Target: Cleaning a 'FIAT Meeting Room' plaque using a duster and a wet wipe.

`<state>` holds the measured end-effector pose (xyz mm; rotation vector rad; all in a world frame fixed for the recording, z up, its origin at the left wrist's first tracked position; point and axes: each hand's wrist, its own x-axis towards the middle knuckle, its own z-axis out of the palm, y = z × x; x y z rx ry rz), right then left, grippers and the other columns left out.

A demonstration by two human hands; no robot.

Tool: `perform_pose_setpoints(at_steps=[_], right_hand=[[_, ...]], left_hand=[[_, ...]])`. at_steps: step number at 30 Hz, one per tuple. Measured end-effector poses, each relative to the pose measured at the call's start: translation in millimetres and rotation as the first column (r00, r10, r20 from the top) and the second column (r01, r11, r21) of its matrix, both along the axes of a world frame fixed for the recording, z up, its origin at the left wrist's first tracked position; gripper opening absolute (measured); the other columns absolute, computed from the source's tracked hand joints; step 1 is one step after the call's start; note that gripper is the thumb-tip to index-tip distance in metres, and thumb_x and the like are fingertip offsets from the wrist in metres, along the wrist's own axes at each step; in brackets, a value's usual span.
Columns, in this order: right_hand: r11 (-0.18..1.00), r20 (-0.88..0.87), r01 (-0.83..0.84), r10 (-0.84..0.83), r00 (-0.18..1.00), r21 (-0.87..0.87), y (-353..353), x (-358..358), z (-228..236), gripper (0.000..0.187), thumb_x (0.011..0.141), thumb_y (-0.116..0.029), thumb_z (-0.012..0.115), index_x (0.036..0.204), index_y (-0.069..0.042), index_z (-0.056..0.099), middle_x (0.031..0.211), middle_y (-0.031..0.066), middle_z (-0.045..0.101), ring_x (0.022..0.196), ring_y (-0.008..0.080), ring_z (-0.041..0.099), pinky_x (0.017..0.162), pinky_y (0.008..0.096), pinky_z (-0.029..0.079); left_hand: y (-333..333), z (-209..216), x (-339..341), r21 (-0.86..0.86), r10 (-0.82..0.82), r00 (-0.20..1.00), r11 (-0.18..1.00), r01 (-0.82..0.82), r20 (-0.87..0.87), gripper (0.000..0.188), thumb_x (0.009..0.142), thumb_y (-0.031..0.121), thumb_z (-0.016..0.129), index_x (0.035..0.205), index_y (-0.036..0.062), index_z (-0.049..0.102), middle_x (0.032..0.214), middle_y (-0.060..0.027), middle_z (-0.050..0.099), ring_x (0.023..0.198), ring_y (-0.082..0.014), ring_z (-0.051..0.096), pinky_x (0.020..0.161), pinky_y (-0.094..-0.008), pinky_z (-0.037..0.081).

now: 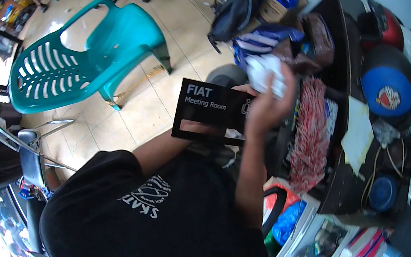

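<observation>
A black rectangular door sign (211, 112) with pale lettering and a clear window strip near its lower edge is held up in front of my body. My left hand (245, 88) supports it from behind; most of that hand is hidden, with a little skin showing above the top edge and through the strip. Raised at the sign's right end, my right hand (280, 94) is closed around a crumpled white cloth (263, 71). The cloth sits above the upper right corner, and my right forearm covers the sign's right end. Motion slightly blurs this hand.
A green plastic chair (89, 52) stands on the tiled floor at the left. To the right, a red-and-white string bundle (312, 136) lies beside a dark shelf holding a blue-lidded container (387, 91). Bags, including a dark backpack (234, 8), lie ahead.
</observation>
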<state>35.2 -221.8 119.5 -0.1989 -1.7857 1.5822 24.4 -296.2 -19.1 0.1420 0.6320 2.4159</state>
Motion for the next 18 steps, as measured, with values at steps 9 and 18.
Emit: perform_pose_setpoints(at_steps=[9, 18], right_hand=[[0.652, 0.452, -0.638, 0.753, 0.479, -0.409, -34, 16, -25, 0.037, 0.097, -0.036, 0.058, 0.08, -0.007, 0.073, 0.068, -0.0012, 0.06, 0.061, 0.0055, 0.053, 0.052, 0.0221, 0.039], [-0.015, -0.147, -0.674, 0.979, 0.139, -0.738, -152, 16, -6, 0.02, 0.088, -0.024, 0.072, 0.089, -0.004, 0.067, 0.073, -0.0002, 0.061, 0.057, 0.0088, 0.056, 0.049, 0.0253, 0.045]], left_hand=[[-170, 114, -102, 0.229, -0.059, 0.992, 0.97, 0.084, -0.113, 0.07, 0.084, 0.041, 0.049, 0.143, 0.0029, 0.04, 0.134, -0.028, 0.051, 0.125, -0.0428, 0.05, 0.104, -0.0583, 0.039], [-268, 148, -7, 0.283, 0.383, 0.92, 0.894, -0.347, -0.08, 0.057, 0.093, 0.047, 0.052, 0.136, 0.0085, 0.05, 0.125, -0.0204, 0.06, 0.118, -0.0361, 0.058, 0.098, -0.0475, 0.049]])
